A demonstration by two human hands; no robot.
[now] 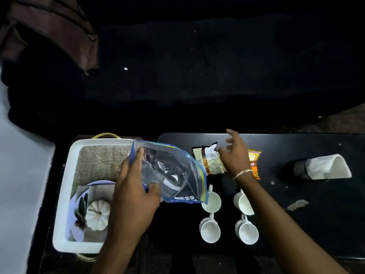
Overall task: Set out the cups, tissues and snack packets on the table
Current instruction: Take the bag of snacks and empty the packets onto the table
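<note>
My left hand point(136, 186) grips a clear zip bag point(173, 173) with a blue edge, held between the white tray and the black table point(306, 204); a dark packet shows inside it. My right hand point(235, 155) hovers with fingers spread just over two snack packets lying on the table: a pale green one point(207, 161) and an orange one point(255, 161). Several white cups stand in two rows near the front, among them one point(211, 202) under the bag's corner and one point(247, 232) at the front. A dark holder with white tissues point(324, 167) lies to the right.
A white tray point(65, 186) on the left holds burlap cloth point(98, 163), a lilac plate point(76, 196) and a small white pumpkin point(97, 214). A brown cloth point(49, 30) hangs at upper left. A pale surface point(17, 175) borders the left edge.
</note>
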